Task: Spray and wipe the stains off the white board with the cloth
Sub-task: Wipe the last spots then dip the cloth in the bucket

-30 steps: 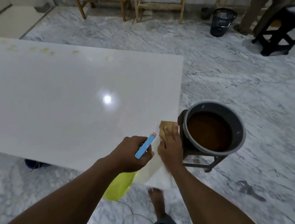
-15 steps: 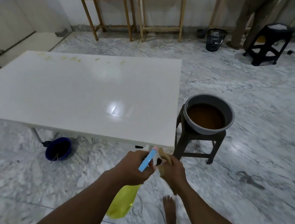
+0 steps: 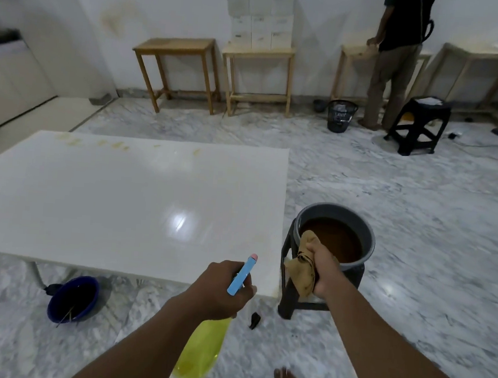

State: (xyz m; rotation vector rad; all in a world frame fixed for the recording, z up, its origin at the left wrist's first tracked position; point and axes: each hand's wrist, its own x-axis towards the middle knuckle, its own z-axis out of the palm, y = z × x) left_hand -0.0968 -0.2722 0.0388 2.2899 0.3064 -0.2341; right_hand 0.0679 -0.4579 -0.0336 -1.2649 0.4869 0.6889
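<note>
Head view shows the person standing back from the white board (image 3: 127, 203), which lies flat like a desk top on thin legs. A second ago the right hand (image 3: 323, 269) pressed the cloth (image 3: 302, 270) flat on the board's near right corner; half a second ago both hands had pulled off that corner; now the right hand is clenched around the bunched brown cloth and holds it up at the near rim of the grey basin (image 3: 367, 243), just beside the board's right edge. The basin sits on a dark stool (image 3: 288, 299) and holds brown water. The left hand (image 3: 219, 289) is wrapped round the neck of the spray bottle (image 3: 202, 349), its blue nozzle pointing up and away, the yellow body hanging below the near edge. No wiping is under way at this moment. The near right corner looks clean and glossy, so that patch is likely finished, and the cloth's place at the basin suggests a rinse or wring comes first. Yellowish stains (image 3: 117, 145) are left in a row along the far edge, toward the far left corner, well apart from both hands. Reaching them will probably mean walking round or leaning far over, then spraying there before wiping.
</note>
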